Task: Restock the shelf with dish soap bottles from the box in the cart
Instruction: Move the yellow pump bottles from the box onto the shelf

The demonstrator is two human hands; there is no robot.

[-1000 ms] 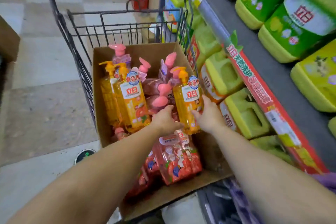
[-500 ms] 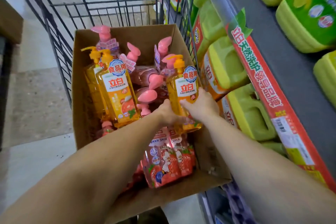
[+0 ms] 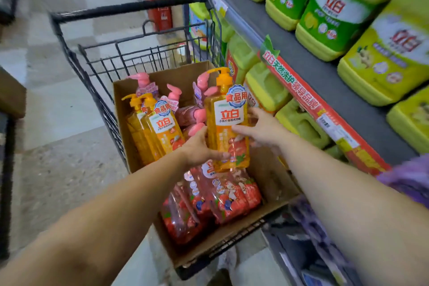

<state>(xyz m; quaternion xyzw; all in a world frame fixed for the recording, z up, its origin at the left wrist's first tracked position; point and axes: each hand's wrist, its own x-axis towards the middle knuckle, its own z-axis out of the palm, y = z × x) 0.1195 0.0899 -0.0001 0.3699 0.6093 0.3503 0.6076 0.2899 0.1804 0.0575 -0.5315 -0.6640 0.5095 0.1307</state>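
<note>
An orange dish soap bottle [image 3: 226,121] with a pump top is raised above the cardboard box [image 3: 274,179] in the black wire cart [image 3: 130,10]. My left hand [image 3: 199,148] grips its lower left side. My right hand [image 3: 260,126] holds its right side, fingers across the label. Two more orange pump bottles [image 3: 157,127] stand at the box's left. Pink-pump bottles [image 3: 192,111] fill the middle and red-pink bottles [image 3: 216,195] lie at the near end. The grey shelf [image 3: 329,76] runs along the right.
Large green and yellow detergent jugs [image 3: 329,14] stand on the shelf and more [image 3: 267,90] sit on the level below. A red promotional strip [image 3: 311,104] lines the shelf edge. A tiled aisle floor [image 3: 58,100] lies to the left. A brown box corner [image 3: 11,93] juts in at the left edge.
Both hands have lifted the right-hand orange bottle up out of the box; earlier it stood among the others with my hands closing around its base.
</note>
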